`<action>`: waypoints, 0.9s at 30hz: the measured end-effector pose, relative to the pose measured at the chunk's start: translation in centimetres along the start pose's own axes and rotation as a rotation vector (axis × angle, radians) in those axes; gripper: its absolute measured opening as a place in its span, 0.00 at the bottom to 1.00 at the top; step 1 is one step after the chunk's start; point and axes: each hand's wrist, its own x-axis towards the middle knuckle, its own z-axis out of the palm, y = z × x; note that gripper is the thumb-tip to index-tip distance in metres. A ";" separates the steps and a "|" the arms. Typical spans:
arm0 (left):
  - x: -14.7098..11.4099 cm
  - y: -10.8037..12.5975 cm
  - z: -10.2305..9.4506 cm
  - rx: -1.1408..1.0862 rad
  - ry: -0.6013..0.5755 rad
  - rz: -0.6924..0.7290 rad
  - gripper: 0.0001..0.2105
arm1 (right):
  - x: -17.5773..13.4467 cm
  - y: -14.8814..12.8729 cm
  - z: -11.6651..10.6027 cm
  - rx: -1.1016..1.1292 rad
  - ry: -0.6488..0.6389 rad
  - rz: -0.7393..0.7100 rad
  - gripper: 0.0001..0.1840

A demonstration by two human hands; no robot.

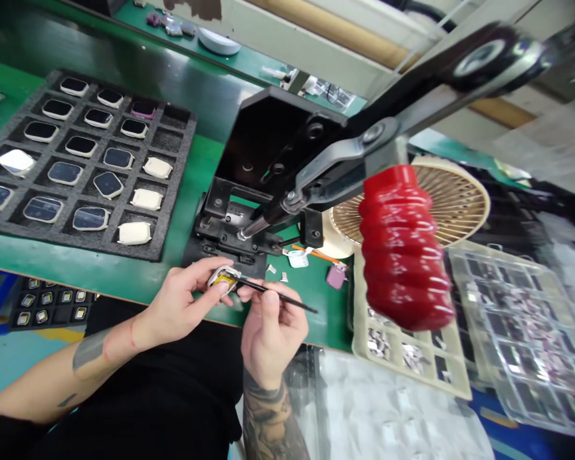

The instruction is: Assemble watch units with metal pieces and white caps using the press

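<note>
My left hand (184,294) pinches a small watch case (219,275) between thumb and fingers, its open inside showing a yellow part. In my right hand (273,326) is a thin black stick-like tool (287,298), gripped like a pen. Its tip end reaches the watch case; whether it is tweezers or a pry stick I cannot make out. Both hands are at the bench's front edge, just before the black base of a hand-lever press (239,236). To the right of the case, small white pieces (284,276) and a purple watch-case-like piece (336,276) lie on the green bench top.
A grey foam tray (84,172) of square watches stands at left. The press's red handle (405,249) hangs over the right side. Behind it is a fan (453,198). Compartment boxes (412,377) (527,332) with small parts are at right, above plastic trays (393,409).
</note>
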 end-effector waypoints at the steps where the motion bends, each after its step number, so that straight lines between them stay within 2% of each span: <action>1: 0.0 0.0 -0.1 -0.019 -0.007 -0.004 0.19 | 0.0 -0.5 0.0 0.044 -0.062 0.034 0.06; 3: 0.1 0.1 -0.1 -0.066 0.001 -0.019 0.21 | -0.4 -1.3 -0.1 0.095 -0.178 0.047 0.06; 5: 0.3 0.2 0.0 -0.127 0.034 -0.036 0.23 | -1.0 -1.9 -0.4 0.080 -0.227 -0.053 0.06; 8: 0.6 0.4 0.3 -0.230 0.102 -0.042 0.22 | -1.3 -1.8 -1.0 0.026 -0.101 -0.283 0.10; 10: 0.8 0.5 0.4 -0.277 0.127 -0.044 0.21 | -0.9 -1.2 -1.3 0.009 0.015 -0.355 0.09; 12: 0.9 0.6 0.5 -0.300 0.125 -0.049 0.21 | -0.3 -0.5 -1.5 -0.017 0.083 -0.341 0.08; 17: 0.9 0.9 0.4 -0.304 0.110 -0.057 0.21 | -0.1 1.0 -2.0 -0.125 0.157 -0.220 0.08; 22: 0.8 0.8 0.2 -0.300 0.109 -0.070 0.22 | -0.6 0.9 -1.4 -0.101 0.073 -0.111 0.06; 25: 0.6 0.9 -0.4 -0.385 0.102 -0.085 0.25 | -0.7 -0.1 -1.2 -0.061 0.022 -0.086 0.04; 27: 0.6 1.2 -0.7 -0.440 0.126 -0.152 0.24 | -0.8 -1.2 -1.5 -0.019 -0.018 -0.086 0.05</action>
